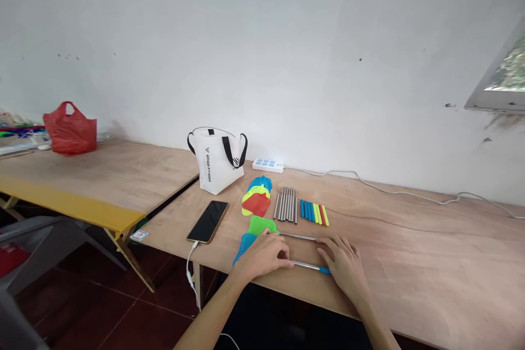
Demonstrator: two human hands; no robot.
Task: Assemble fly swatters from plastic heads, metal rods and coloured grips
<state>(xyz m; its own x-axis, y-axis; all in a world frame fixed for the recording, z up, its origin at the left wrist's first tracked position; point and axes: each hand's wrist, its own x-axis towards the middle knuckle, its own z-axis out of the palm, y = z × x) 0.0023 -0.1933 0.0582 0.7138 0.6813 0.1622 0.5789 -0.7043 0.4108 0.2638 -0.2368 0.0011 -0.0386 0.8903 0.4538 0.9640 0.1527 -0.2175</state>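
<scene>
Two swatters (262, 224) are laid lengthwise, heads left, near the surface's (430, 268) front edge; left-hand (266, 254) and right-hand (343, 262) finger closure cannot be told.

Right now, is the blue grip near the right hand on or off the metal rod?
On: the blue grip covers the right end of the nearer metal rod; no gap shows.

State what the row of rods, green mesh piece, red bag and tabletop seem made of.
Row of rods: metal, probably steel, given the smooth grey shine.
Green mesh piece: likely plastic, fairly matte, bright-coloured and patterned with fine holes.
Red bag: thin plastic film, from its crinkles and slight sheen.
Tabletop: wood, perhaps plywood, with brown streaks; finish unclear.
</scene>
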